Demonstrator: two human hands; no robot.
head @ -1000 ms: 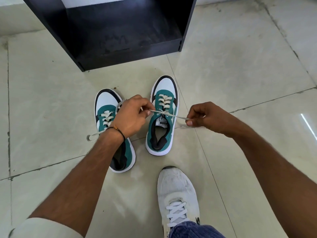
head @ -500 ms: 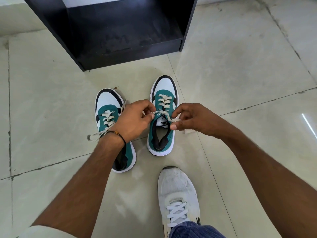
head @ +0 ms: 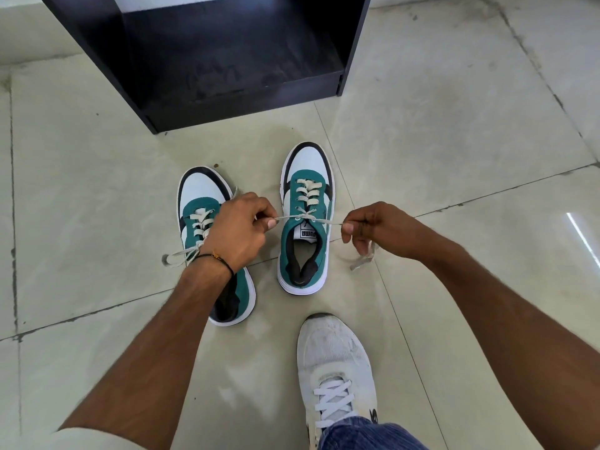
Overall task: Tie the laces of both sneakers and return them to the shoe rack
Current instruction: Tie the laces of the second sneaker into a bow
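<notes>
Since half a second ago my two hands have drawn apart again, pulling the lace ends of the right-hand sneaker out to either side. My left hand (head: pixel 238 230) sits at centre frame, fingers pinched shut on one end of the lace (head: pixel 311 218), and it covers part of the left-hand sneaker (head: pixel 207 222) below it. My right hand (head: pixel 373 227), right of centre, is clamped on the other end, with the loose tail (head: pixel 362 261) hanging under the fingers down toward the floor. Between the hands the lace runs taut and nearly level across the top eyelets of the right-hand sneaker (head: pixel 306 219), crossing just above its tongue label.

Both sneakers stand upright on the tiled floor (head: pixel 97 190), side by side at mid frame, toes pointing to the top of the picture; they are teal, white and black. On the left-hand sneaker, a loose lace loop (head: pixel 177 256) trails out to the left of my wrist, which wears a thin black band (head: pixel 216 258).

At the top of the frame stands the black shoe rack (head: pixel 227 60), its bottom shelf open toward the sneakers and well apart from them. At the lower centre is my own foot in a white shoe (head: pixel 334 362), with a blue trouser cuff (head: pixel 367 435) at the bottom edge.
</notes>
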